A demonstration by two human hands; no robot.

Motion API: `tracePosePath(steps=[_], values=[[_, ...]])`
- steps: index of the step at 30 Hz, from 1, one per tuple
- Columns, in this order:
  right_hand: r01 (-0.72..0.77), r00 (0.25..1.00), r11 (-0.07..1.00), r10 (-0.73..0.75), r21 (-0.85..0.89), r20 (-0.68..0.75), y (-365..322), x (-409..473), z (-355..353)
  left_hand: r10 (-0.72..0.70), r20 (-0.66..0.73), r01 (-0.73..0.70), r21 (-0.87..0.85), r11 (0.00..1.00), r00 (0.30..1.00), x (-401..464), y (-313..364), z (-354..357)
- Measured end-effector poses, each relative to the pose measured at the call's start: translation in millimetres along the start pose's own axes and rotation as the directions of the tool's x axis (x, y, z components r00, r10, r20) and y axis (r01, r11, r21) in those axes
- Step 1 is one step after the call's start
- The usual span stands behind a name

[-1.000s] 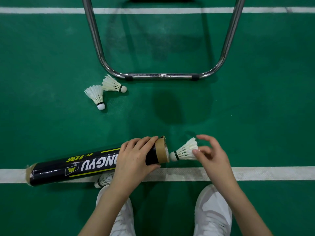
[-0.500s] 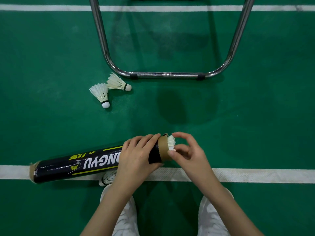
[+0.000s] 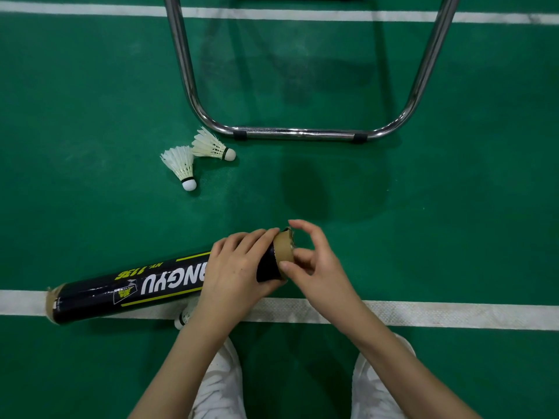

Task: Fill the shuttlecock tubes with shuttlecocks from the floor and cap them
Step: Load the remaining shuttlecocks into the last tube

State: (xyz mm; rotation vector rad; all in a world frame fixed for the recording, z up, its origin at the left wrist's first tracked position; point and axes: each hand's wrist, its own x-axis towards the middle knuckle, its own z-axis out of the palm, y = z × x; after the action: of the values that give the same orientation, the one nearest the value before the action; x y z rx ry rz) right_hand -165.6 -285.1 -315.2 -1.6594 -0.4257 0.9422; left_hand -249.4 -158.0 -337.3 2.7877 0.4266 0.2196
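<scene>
A long black shuttlecock tube [image 3: 130, 290] with yellow and white lettering lies nearly level above the floor, its taped mouth [image 3: 283, 250] pointing right. My left hand [image 3: 239, 273] is wrapped around the tube just behind the mouth. My right hand [image 3: 314, 264] is at the mouth, fingers curled against the opening; only a sliver of white feather shows inside. Two white shuttlecocks lie on the floor to the upper left, one [image 3: 181, 166] with its cork toward me, the other [image 3: 211, 145] with its cork to the right. A third shuttlecock [image 3: 186, 314] peeks out under the tube and my left wrist.
A chrome U-shaped chair frame [image 3: 299, 133] stands on the green court floor ahead. A white court line [image 3: 453, 316] runs across under my hands, another at the far top. My white shoes [image 3: 220, 385] are at the bottom edge.
The shuttlecock that my right hand held at the tube's mouth has gone into the tube; it stuck out fully, then halfway, and now is almost hidden. My right hand closed in on the opening.
</scene>
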Motion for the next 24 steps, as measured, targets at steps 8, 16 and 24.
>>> tracePosePath(steps=[8, 16, 24], values=[[-0.029, 0.982, 1.000, 0.027, 0.006, 0.187, -4.3, 30.7, 9.5, -0.062, 0.065, 0.064, -0.021, 0.998, 0.996, 1.8, -22.3, -7.7], [0.063, 0.979, 0.982, -0.026, -0.178, 0.203, -32.7, 93.2, -2.8, -0.200, 0.054, 0.201, -0.012, 0.979, 0.978, 5.4, -54.2, -26.1], [0.212, 0.961, 0.864, -0.098, -0.457, 0.260, -63.1, 172.3, 15.3, -0.217, -0.019, 0.217, -0.019, 0.976, 0.976, 10.6, -62.8, -36.0]])
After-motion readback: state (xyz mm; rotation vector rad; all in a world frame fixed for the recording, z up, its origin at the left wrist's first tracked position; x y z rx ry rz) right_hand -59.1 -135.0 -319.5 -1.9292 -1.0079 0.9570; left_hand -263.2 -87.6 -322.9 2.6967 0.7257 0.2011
